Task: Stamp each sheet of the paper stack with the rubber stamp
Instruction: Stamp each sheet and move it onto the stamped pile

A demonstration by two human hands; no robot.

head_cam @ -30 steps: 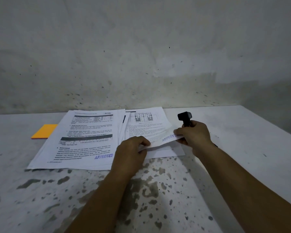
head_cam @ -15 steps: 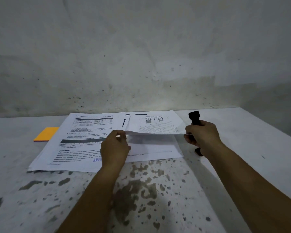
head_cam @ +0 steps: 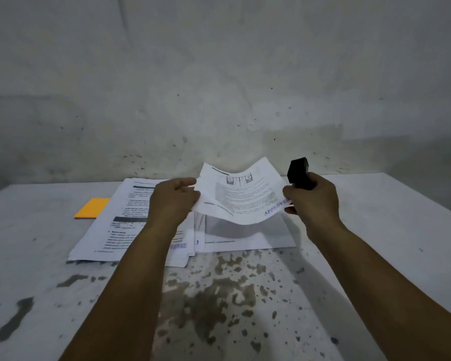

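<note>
A printed sheet (head_cam: 241,195) with a blue APPROVED mark at its lower right corner hangs curved in the air above the right paper stack (head_cam: 248,235). My left hand (head_cam: 171,201) pinches the sheet's left edge. My right hand (head_cam: 311,198) grips the black rubber stamp (head_cam: 298,173), whose top sticks up above the fist, and its fingers also pinch the sheet's right corner. To the left lies a second pile of stamped sheets (head_cam: 115,225), its top page showing a blue mark partly hidden behind my left forearm.
An orange pad (head_cam: 91,208) lies flat at the left of the piles. The white table (head_cam: 375,243) is stained with dark spots near me. A grey wall rises right behind the table's far edge.
Both hands have lifted the stamped sheet off the right stack, up and away from the table. The stamp rose with my right hand.
</note>
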